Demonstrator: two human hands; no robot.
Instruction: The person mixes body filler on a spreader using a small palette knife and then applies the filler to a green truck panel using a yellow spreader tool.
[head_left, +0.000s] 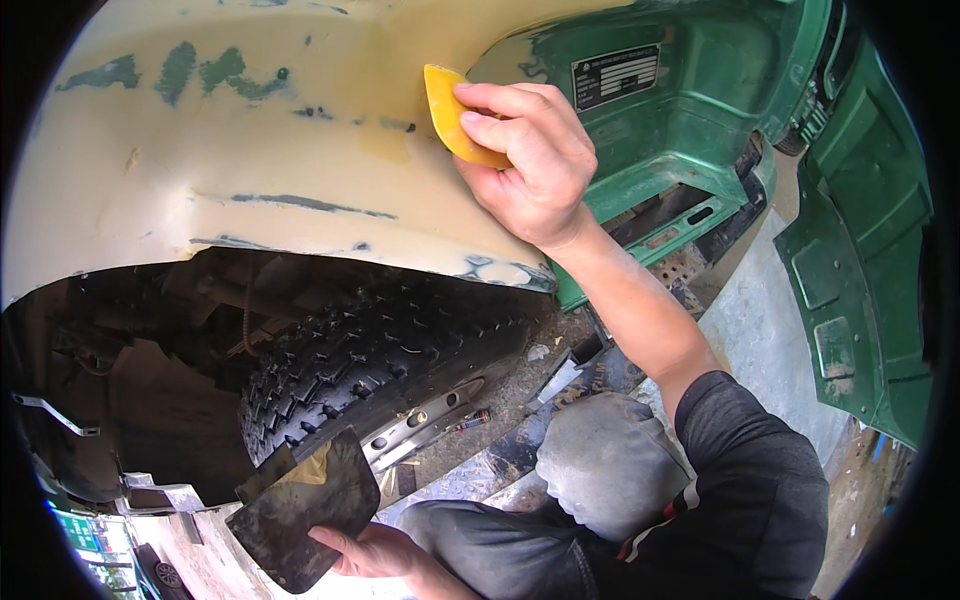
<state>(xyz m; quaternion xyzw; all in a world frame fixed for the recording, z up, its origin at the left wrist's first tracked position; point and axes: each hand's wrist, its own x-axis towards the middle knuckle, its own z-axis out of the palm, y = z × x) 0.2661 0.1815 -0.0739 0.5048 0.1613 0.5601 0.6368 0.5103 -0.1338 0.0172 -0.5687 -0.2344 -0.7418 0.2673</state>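
Observation:
My right hand is closed on a yellow flexible spreader, its thumb and fingers pinching the near side. The spreader's curved edge lies at the fender, which is beige with bare dark patches and a yellowish smear beside the tool. Low in the view, my left hand grips the edge of a dark, stained flat board with its thumb on top. A tan smear of paste shows at the board's upper edge. The left hand's other fingers are mostly hidden beneath the board.
Below the fender, a knobby black tire sits in the dark wheel arch. At right are a green door frame with a data plate and an open green door. A slotted metal strip lies near the tire.

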